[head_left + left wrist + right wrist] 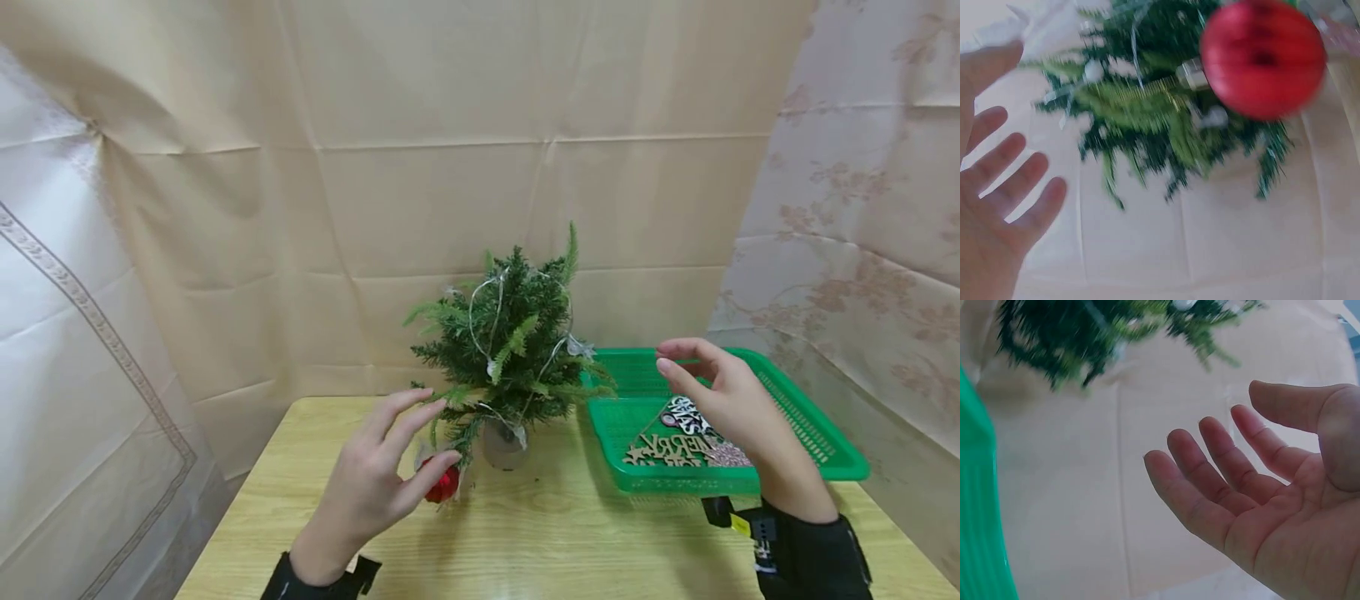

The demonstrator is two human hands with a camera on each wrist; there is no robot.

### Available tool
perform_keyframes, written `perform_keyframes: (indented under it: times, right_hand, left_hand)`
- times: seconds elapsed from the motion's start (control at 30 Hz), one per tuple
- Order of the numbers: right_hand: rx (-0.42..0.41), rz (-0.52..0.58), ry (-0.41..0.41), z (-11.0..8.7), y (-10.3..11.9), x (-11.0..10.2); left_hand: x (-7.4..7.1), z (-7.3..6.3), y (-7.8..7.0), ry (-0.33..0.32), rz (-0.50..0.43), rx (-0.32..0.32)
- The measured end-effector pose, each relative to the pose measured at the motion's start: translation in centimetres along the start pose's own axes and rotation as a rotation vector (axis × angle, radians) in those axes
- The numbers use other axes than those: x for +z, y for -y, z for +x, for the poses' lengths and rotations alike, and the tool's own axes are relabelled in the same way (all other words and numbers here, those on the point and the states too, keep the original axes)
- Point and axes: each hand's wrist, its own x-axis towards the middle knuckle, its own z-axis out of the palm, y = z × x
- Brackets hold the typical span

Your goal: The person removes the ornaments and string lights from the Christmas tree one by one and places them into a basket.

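Note:
A small artificial Christmas tree (517,350) stands on the table, wound with a wire of silvery lights. From a lower left branch hangs a shiny red ball ornament (1263,59), partly behind the left thumb in the head view. My left hand (375,475) is beside the ball, its fingers spread and apart from it in the left wrist view. My right hand (731,404) is raised over the green basket, fingers loosely bent, nothing in it. In the right wrist view its palm (1297,525) shows bare.
The green plastic basket (832,450) sits right of the tree, close to its branches. In it lie wooden letter ornaments (667,450) and a black-and-white lettered piece (686,414). Beige cloth (420,167) hangs behind the wooden table (540,542).

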Motion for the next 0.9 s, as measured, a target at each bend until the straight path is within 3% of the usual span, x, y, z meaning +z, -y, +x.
perform_keyframes:
  times: [0.13,0.3,0.43,0.73,0.9]
  right_hand:
    - [-0.052,-0.001,-0.071,-1.2,1.3,1.3]
    - [-0.128,0.101,-0.105,-2.2,2.9,3.0]
    - [-0.156,0.177,-0.058,-2.6,3.9,4.2]
    - [-0.142,0.326,0.066,-2.9,5.8,6.9]
    - [-0.171,0.439,0.093,-2.7,7.3,8.8]
  left_hand:
    - [-1.0,-1.6,1.1,0.092,-0.047,-0.143]
    - [-1.1,-3.4,2.1,0.174,-0.150,-0.289]
    - [-0.7,-4.7,2.7,0.202,-0.222,-0.372]
    - [-0.2,-6.7,4.0,0.331,-0.481,-0.715]
    - [0.0,-7.5,4.7,0.398,-0.626,-0.800]
